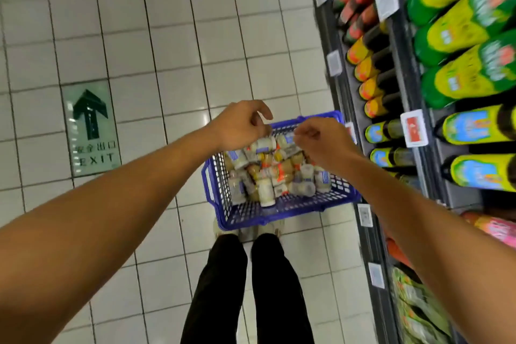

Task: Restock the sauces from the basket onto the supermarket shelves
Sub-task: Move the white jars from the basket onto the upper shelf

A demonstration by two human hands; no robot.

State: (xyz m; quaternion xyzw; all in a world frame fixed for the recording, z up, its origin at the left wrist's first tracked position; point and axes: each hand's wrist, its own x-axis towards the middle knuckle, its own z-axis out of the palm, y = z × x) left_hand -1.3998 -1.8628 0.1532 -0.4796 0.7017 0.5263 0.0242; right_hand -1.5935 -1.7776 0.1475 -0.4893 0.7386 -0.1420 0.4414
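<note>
A blue plastic basket (282, 211) stands on the tiled floor in front of my feet, heaped with several small sauce jars (268, 173) with pale caps and white or orange labels. My left hand (241, 126) hovers over the basket's far left corner, fingers loosely curled, holding nothing. My right hand (318, 141) hangs over the far right part of the basket, fingers curled inward, with nothing visible in it. Neither hand clearly touches a jar.
Supermarket shelves (413, 70) run along the right, stocked with dark sauce bottles (374, 84), large green-and-yellow bottles (469, 75) and price tags (414, 127). Colourful packets (418, 313) fill the lowest shelf. A green EXIT floor sign (90, 128) lies at left.
</note>
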